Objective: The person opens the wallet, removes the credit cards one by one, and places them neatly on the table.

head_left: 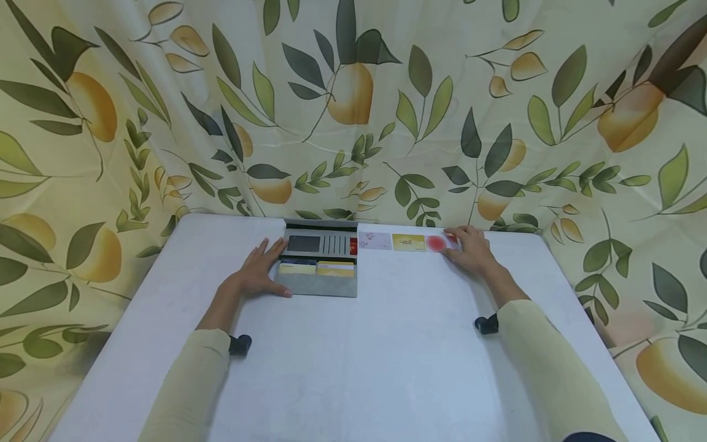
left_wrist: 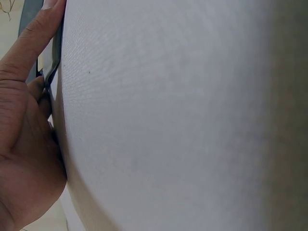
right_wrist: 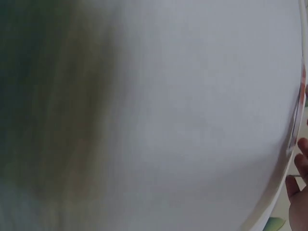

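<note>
Covering red-spot card (head_left: 436,244), right hand (head_left: 472,252) hides edge.

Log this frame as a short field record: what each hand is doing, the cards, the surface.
left hand: rests flat on the left edge of the open grey wallet
right hand: fingers on the red-spotted card
loose cards: pale card, yellow card, red-spotted card, in a row right of the wallet
wallet slots: cards tucked inside
surface: white table
backdrop: leaf-and-fruit cloth
</note>
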`<state>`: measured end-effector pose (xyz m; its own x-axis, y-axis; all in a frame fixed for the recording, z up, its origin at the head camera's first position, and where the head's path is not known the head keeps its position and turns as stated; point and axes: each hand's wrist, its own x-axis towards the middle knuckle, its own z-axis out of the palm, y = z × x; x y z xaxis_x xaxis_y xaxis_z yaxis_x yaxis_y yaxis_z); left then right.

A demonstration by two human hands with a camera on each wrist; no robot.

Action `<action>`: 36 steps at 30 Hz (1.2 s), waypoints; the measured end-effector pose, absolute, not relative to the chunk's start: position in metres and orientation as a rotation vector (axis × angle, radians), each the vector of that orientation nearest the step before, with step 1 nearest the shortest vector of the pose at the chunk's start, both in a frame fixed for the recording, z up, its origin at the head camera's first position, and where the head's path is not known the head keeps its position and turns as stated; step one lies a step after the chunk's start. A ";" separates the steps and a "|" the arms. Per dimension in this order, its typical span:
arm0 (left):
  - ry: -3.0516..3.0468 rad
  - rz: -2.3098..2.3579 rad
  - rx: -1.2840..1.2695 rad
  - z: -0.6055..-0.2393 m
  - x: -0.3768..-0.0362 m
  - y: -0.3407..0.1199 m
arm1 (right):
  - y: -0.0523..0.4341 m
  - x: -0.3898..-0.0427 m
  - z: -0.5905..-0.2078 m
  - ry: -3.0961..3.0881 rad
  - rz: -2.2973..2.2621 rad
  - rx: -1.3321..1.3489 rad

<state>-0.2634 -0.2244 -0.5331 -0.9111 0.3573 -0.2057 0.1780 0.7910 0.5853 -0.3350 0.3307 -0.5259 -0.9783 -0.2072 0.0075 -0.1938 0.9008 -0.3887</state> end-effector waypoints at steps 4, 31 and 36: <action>2.680 0.824 0.431 -0.535 -0.264 -0.225 | 0.322 -0.337 -0.528 3.063 -0.654 -0.333; 2.675 0.833 0.383 -0.533 -0.264 -0.225 | 0.236 -0.338 -0.526 3.080 -0.679 -0.516; 2.675 0.837 0.381 -0.534 -0.264 -0.225 | 0.222 -0.337 -0.528 3.079 -0.687 -0.558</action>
